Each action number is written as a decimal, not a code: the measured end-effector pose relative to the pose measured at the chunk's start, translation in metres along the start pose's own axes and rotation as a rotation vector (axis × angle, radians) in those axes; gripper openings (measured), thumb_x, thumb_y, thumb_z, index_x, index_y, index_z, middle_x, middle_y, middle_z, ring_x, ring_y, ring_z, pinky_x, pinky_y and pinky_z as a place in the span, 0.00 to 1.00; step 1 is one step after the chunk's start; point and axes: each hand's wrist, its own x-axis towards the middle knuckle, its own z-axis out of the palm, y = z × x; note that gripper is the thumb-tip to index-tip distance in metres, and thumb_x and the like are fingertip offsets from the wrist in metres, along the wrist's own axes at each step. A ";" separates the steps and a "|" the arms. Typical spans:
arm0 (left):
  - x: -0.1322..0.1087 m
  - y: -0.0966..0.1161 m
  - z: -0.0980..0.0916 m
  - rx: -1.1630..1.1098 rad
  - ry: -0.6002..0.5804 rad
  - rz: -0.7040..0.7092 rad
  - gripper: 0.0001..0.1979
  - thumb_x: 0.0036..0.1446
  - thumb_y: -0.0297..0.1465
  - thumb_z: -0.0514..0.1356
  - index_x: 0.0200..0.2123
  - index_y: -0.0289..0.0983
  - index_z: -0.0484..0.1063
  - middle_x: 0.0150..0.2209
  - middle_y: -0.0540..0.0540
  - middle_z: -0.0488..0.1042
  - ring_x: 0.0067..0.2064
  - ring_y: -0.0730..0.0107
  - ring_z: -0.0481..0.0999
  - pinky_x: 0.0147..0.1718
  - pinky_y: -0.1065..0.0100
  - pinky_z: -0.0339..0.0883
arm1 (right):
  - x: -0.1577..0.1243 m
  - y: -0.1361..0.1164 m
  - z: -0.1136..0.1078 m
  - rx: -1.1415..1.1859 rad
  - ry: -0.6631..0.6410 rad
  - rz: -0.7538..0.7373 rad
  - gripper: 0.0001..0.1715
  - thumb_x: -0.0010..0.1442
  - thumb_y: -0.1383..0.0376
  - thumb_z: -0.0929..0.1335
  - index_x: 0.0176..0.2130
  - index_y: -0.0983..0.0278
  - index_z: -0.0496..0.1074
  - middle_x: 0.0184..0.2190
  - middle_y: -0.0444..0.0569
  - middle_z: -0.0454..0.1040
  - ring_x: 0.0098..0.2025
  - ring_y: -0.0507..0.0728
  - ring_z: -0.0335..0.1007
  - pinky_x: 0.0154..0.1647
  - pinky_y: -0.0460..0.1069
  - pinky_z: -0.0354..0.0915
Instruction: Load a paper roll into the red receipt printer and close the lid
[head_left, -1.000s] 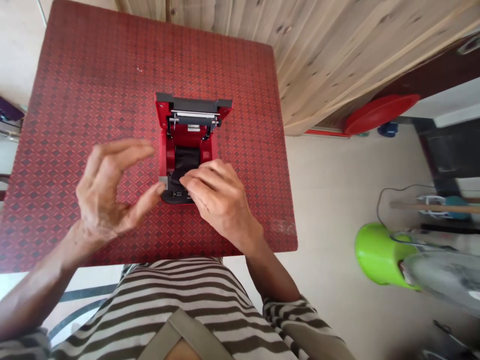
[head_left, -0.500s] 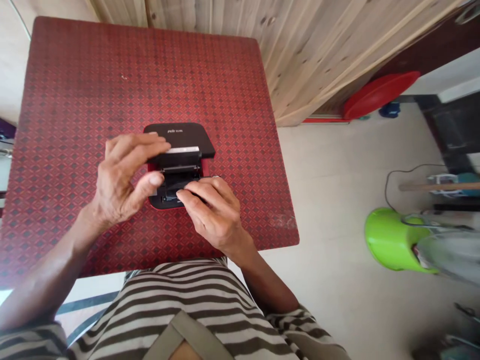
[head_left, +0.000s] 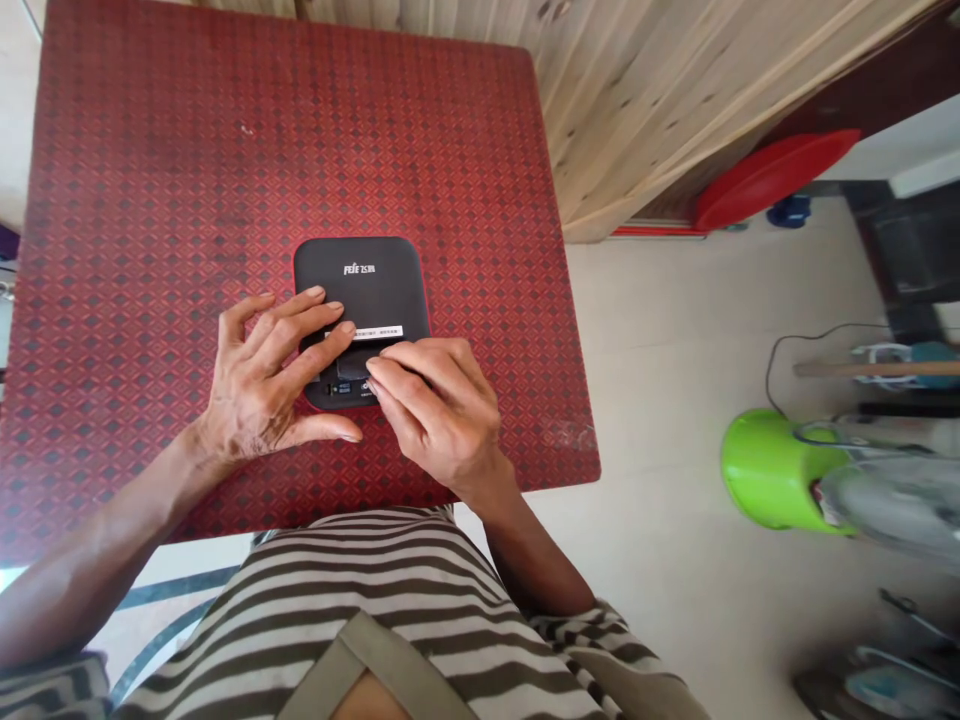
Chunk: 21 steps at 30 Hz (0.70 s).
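The black lid was tipped up a moment ago, but now it lies flat on the red box, which sits on the bench, so the inside is covered and only the black strip sticks out in front. The left hand is spread wide with its fingertips on the lid, holding nothing. The right hand has its fingers bunched up at the strip's end, but I can't tell if they grip it.
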 end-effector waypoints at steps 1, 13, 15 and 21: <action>-0.001 0.000 0.001 0.000 0.002 -0.004 0.45 0.60 0.68 0.60 0.72 0.49 0.65 0.66 0.39 0.76 0.68 0.42 0.75 0.67 0.42 0.62 | 0.001 0.001 -0.004 0.000 0.018 0.019 0.13 0.70 0.72 0.73 0.53 0.61 0.78 0.47 0.52 0.84 0.47 0.59 0.80 0.52 0.56 0.78; -0.023 0.024 0.005 0.157 0.354 -0.032 0.36 0.60 0.54 0.70 0.66 0.48 0.69 0.51 0.45 0.82 0.54 0.53 0.83 0.56 0.50 0.73 | -0.034 0.135 0.002 0.090 0.015 0.552 0.12 0.72 0.58 0.70 0.39 0.60 0.82 0.35 0.48 0.82 0.36 0.57 0.77 0.38 0.53 0.71; -0.028 0.026 0.005 0.275 0.340 -0.003 0.32 0.59 0.52 0.72 0.61 0.47 0.71 0.45 0.49 0.83 0.48 0.57 0.84 0.53 0.52 0.72 | -0.040 0.143 0.013 0.082 -0.002 0.559 0.12 0.71 0.58 0.70 0.40 0.60 0.82 0.35 0.47 0.81 0.35 0.57 0.75 0.39 0.53 0.70; -0.035 0.025 0.013 0.350 0.354 0.057 0.28 0.59 0.45 0.74 0.57 0.42 0.73 0.45 0.47 0.83 0.49 0.59 0.84 0.57 0.53 0.69 | -0.040 0.140 0.017 0.047 -0.038 0.543 0.08 0.70 0.62 0.71 0.42 0.59 0.82 0.36 0.46 0.80 0.33 0.55 0.72 0.41 0.52 0.71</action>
